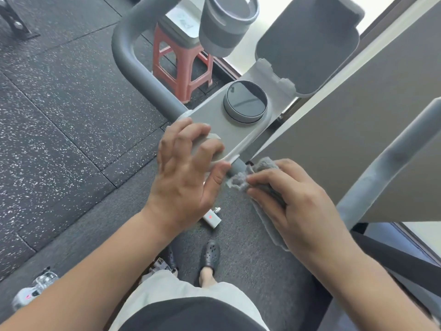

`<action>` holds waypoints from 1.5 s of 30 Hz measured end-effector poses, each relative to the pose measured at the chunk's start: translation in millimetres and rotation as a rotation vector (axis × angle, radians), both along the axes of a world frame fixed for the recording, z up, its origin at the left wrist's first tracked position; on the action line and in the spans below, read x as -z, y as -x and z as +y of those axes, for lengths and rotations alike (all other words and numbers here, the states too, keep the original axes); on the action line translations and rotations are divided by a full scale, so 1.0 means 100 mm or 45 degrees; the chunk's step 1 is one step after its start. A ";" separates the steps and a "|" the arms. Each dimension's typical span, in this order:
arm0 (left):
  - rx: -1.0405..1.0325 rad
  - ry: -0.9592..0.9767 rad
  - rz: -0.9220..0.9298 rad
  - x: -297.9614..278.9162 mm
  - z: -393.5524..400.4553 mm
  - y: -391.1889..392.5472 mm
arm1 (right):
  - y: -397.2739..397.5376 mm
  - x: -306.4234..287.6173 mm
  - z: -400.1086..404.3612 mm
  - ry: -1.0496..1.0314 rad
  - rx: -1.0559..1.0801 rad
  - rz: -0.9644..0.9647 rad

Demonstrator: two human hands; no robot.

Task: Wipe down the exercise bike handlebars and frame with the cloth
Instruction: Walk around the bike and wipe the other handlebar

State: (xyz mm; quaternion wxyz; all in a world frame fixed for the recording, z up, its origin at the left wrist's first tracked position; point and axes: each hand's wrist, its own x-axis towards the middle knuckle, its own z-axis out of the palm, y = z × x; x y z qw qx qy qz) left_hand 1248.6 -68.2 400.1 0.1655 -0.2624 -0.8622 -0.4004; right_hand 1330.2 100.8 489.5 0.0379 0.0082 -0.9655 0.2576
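The right hand [293, 199] has its grip closed around a bunched grey cloth [260, 173], fingers curled over the top of it, and presses the wad against the dark stem just under the near edge of the bike's console panel [229, 132]; a loose tail of the cloth hangs down past the palm toward 5 o'clock. At 9 o'clock from the cloth, the left hand [188, 168] clasps the near-left corner of the console panel, fingers spread over its top face and thumb tucked under the edge, almost touching the cloth. On the panel, at 1 o'clock from the left hand, sits a round dark display dial [245, 101]. The grey handlebar [136, 68] leaves the panel's left end and curves up toward 11 o'clock. Beyond the dial, at 12 o'clock, a grey cup holder [226, 22] stands out, with a grey tablet tray [310, 44] to its right. Behind them is a red plastic stool [176, 58] on the speckled rubber floor [59, 103]. Below the hands, a small white device [212, 218] lies on the floor, near the person's dark clogs [210, 254]
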 end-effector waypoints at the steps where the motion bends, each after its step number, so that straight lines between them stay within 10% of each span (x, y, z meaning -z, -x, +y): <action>1: 0.009 0.028 0.016 -0.04 -0.02 0.01 | -0.12 -0.01 0.07 -0.013 0.003 -0.003; 9: 0.015 0.287 0.094 -0.21 0.01 0.17 | 0.07 0.03 -0.09 -0.031 0.094 0.024; 45: 0.031 0.085 0.053 -0.11 -0.02 0.10 | -0.19 -0.07 0.12 -0.032 0.227 -0.067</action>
